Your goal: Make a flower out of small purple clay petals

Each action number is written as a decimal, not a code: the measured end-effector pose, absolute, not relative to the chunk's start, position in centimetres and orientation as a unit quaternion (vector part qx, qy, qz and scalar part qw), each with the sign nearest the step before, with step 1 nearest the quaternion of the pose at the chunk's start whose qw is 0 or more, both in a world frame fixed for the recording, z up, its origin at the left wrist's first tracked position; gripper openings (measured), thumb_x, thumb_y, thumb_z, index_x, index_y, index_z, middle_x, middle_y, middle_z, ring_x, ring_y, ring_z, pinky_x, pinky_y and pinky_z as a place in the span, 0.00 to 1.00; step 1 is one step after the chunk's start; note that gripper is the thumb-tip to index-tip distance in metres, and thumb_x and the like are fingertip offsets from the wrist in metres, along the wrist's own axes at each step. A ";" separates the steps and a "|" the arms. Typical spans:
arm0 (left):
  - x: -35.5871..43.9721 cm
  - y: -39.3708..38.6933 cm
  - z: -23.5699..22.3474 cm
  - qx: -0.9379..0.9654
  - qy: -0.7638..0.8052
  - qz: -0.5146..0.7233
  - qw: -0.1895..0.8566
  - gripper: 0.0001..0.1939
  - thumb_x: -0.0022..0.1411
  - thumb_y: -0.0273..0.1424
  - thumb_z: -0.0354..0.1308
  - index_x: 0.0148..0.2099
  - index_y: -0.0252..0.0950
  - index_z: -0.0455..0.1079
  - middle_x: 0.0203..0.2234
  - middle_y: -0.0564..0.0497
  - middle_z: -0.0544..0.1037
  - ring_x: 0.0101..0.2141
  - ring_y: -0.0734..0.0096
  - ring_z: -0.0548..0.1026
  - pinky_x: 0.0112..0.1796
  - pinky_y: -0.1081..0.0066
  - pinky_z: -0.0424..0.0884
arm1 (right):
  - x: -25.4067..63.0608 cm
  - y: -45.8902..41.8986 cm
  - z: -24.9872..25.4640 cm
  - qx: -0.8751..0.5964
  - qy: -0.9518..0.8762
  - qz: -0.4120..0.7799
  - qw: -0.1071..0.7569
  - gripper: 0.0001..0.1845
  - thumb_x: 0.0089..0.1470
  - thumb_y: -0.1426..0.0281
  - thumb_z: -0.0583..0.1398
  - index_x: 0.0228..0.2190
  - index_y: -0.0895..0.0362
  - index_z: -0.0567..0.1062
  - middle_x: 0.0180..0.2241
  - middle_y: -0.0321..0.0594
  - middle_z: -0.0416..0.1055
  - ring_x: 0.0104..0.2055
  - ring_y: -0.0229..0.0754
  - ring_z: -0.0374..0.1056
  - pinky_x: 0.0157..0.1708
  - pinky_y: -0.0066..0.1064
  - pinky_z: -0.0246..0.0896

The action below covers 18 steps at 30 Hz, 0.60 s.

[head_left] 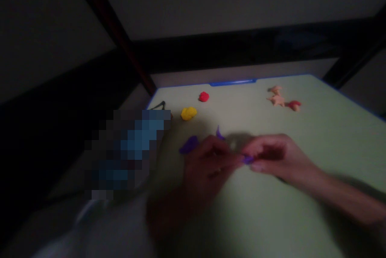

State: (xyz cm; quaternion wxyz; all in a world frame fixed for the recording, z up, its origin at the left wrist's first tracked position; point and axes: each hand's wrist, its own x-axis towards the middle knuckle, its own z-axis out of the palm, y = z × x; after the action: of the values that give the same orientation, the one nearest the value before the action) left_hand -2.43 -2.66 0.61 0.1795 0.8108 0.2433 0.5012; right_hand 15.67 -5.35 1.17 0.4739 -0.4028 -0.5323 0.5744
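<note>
Between the fingertips of my two hands is a small piece of purple modelling clay [248, 159]. My right hand [276, 155] pinches it from the right with thumb and fingers. From the left, the closed fingertips of my left hand [208, 165] meet the same piece. A larger purple clay lump [189, 144] lies on the table just behind my left hand, which covers part of it. Beyond the left knuckles a thin, pointed purple clay piece [220, 133] shows. The view is dim and blurred.
On the light table [331, 141] lie a yellow clay lump [188, 113] and a red clay lump [204, 96]. Skin-coloured clay pieces [276, 100] are at the far right, beside a red-and-skin-coloured piece [294, 105]. A blue strip [233, 83] edges the back. A pixelated area covers the left.
</note>
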 end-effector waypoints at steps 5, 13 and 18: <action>-2.4 -2.8 0.8 0.818 0.237 0.493 0.178 0.02 0.54 0.26 0.61 0.32 0.35 0.75 0.24 0.54 0.69 0.23 0.80 0.68 0.21 0.80 0.65 | 15.3 -5.5 1.1 -0.397 -0.525 0.592 0.466 0.03 0.40 0.73 0.67 0.24 0.55 0.79 0.22 0.34 0.71 0.23 0.31 0.62 0.21 0.22 0.58; -2.3 -2.8 0.6 0.821 0.236 0.490 0.172 0.03 0.53 0.27 0.62 0.33 0.35 0.75 0.23 0.54 0.69 0.23 0.81 0.68 0.21 0.80 0.65 | 15.0 -5.7 1.0 -0.391 -0.519 0.587 0.483 0.04 0.43 0.75 0.65 0.22 0.54 0.79 0.20 0.32 0.68 0.22 0.29 0.59 0.22 0.23 0.53; -2.3 -2.7 0.6 0.823 0.237 0.487 0.174 0.03 0.54 0.27 0.61 0.32 0.35 0.75 0.23 0.54 0.69 0.23 0.80 0.68 0.21 0.79 0.65 | 15.0 -5.7 1.0 -0.404 -0.518 0.579 0.483 0.01 0.42 0.72 0.66 0.22 0.55 0.80 0.20 0.34 0.68 0.22 0.31 0.60 0.21 0.24 0.54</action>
State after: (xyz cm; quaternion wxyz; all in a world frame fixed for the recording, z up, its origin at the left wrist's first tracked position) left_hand -2.35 -2.73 0.55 0.1738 0.8227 0.2368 0.4867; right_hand 14.99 -5.66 0.99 0.4834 -0.4044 -0.5176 0.5788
